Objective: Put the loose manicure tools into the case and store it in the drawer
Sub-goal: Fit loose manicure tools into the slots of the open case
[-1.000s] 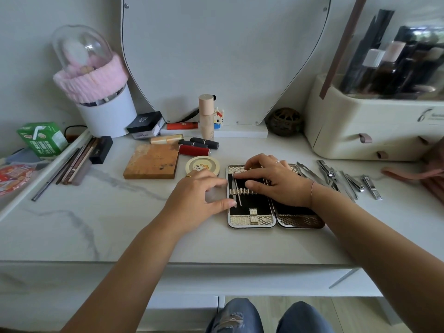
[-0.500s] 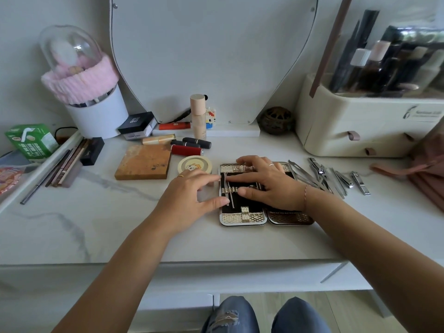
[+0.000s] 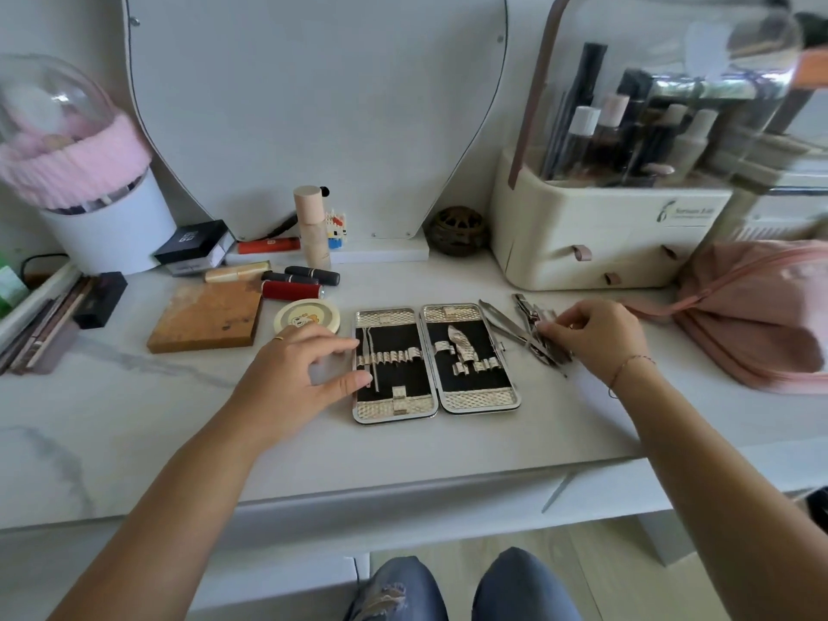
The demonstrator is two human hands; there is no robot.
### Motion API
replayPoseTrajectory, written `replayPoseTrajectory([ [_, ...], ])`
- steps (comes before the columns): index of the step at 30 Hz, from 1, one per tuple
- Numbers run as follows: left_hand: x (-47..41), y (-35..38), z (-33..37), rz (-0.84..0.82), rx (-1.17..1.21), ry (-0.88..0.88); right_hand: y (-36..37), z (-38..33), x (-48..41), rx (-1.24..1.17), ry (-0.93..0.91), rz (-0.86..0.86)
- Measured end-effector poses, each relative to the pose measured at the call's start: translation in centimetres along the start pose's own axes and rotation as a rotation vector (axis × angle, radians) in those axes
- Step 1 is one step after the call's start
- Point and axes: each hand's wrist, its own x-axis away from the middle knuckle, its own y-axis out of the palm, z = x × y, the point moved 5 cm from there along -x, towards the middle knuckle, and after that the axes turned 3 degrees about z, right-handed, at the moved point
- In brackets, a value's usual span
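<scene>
Manicure tools [image 3: 533,338] lie in a loose, overlapping heap on the marble-look tabletop [image 3: 134,419], just right of the open case [image 3: 481,400] and short of the pink pouch [image 3: 761,316]. In the head view, our right hand [image 3: 596,338] sits over that heap with its fingers curled, the fingertips [image 3: 544,327] pinching into the manicure tools. Which single piece they have, we cannot tell. Our left hand [image 3: 300,374] is relaxed, thumb and forefinger touching the case's left edge and holding nothing. The case lies spread flat in two halves between our hands. One thin pusher [image 3: 371,365] is tucked under the elastic loops of the left half, and the other loops look unfilled.

We judge these pieces to be light, rigid steel, polished and so slippery between bare fingertips, and sharp at tips and blades. They look tangled, so lifting one may drag its neighbours. We would take each by its handle or mid-shank, away from the point, and slide it lengthwise under a loop. The case looks stiff-shelled and hinged; once it is folded, we would grip it across both halves so it cannot flop open. Which drawer is meant we cannot tell, though the cream organizer [image 3: 605,235] behind the heap has pull-tab drawers.
</scene>
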Motion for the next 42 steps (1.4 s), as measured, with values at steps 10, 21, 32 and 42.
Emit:
replayPoseTrajectory([
  [10, 0.0, 0.0, -0.1, -0.009, 0.015, -0.022, 0.6, -0.4, -0.5, 0.115, 0.029, -0.083],
  [21, 0.0, 0.1, -0.2, -0.015, 0.012, -0.039, 0.3, -0.7, -0.3, -0.192, 0.088, -0.090],
  [32, 0.0, -0.1, 0.1, -0.023, 0.021, -0.020, 1.5, -5.7, 1.0, -0.804, 0.087, -0.381],
  [42, 0.0, 0.0, 0.2, -0.086, -0.022, -0.041, 9.7, -16.0, 2.8, -0.819, 0.043, -0.699],
])
